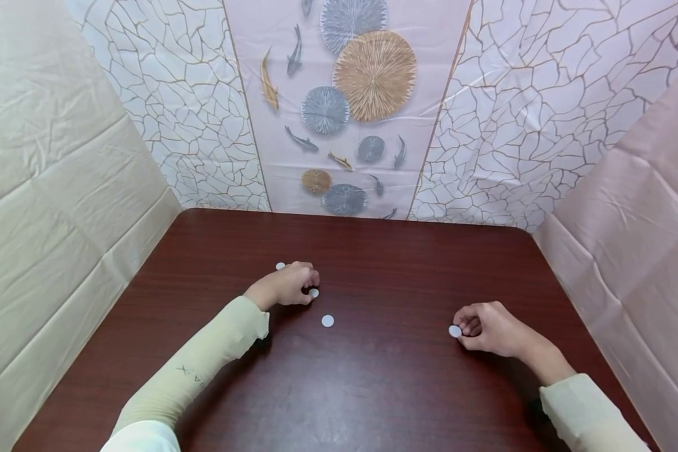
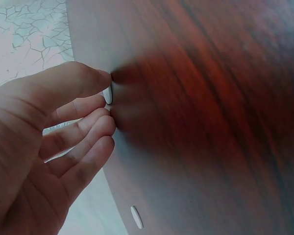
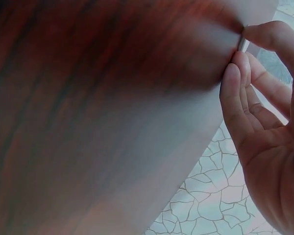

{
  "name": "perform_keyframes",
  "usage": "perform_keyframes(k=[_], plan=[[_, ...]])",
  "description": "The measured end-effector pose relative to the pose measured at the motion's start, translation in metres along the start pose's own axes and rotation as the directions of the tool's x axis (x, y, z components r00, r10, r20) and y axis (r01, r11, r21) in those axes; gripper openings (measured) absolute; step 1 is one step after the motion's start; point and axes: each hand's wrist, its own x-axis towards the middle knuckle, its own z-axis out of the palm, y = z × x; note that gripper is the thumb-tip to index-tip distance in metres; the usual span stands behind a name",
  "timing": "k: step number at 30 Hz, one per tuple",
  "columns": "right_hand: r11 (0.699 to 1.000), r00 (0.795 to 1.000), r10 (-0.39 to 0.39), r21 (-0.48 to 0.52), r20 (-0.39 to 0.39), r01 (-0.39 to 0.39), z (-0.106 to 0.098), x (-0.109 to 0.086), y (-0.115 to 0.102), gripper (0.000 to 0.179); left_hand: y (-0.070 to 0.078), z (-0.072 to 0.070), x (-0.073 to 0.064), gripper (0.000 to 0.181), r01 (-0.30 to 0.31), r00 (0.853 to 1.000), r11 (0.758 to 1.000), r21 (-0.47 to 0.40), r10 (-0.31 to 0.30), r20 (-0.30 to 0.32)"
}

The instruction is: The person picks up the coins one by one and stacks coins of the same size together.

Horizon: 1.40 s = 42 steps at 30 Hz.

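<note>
My left hand (image 1: 287,284) pinches a small white disc (image 1: 314,293) between thumb and fingers, low over the dark brown table. In the left wrist view this disc (image 2: 108,95) shows edge-on between the thumb tip and the fingertips. On the right side, my right hand (image 1: 494,329) pinches another white disc (image 1: 454,331) at the tabletop. Only a thin edge of that disc (image 3: 243,45) shows in the right wrist view. A third disc (image 1: 328,321) lies flat, nearer to me than the left hand. Just behind the left hand is one more disc (image 1: 280,266), partly covered by it.
The glossy brown table (image 1: 373,395) has rounded far corners. A patterned cloth (image 1: 203,113) with printed fish and round shapes hangs behind it. Plain pale cloths hang along the left side (image 1: 45,157) and the right side (image 1: 621,207).
</note>
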Motion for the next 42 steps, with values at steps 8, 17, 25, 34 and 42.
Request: perform_keyframes(k=[8,17,25,34,42], plan=[[0.999,0.994,-0.002,0.047,0.105,-0.003,-0.016,0.003,-0.005,0.032,-0.002,0.003,-0.001,0.016,-0.028,0.999,1.0,-0.007,0.028,-0.03],[0.988,0.986,-0.092,-0.115,0.137,0.108,-0.039,0.047,-0.043,0.032,-0.005,0.003,-0.004,0.013,-0.027,0.997,1.0,-0.009,0.026,-0.068],[0.95,0.951,-0.246,-0.145,0.189,0.275,-0.009,0.108,-0.091,0.028,-0.005,0.006,-0.005,0.011,-0.017,0.998,0.999,-0.027,0.016,-0.064],[0.934,0.929,-0.306,-0.125,0.209,0.335,0.036,0.167,-0.134,0.026,-0.006,0.011,-0.004,0.01,-0.004,0.998,0.999,-0.044,0.001,-0.065],[0.94,0.939,-0.303,-0.111,0.161,0.322,0.065,0.201,-0.154,0.023,-0.007,0.011,-0.004,0.009,-0.019,0.996,0.999,-0.033,0.016,-0.088]])
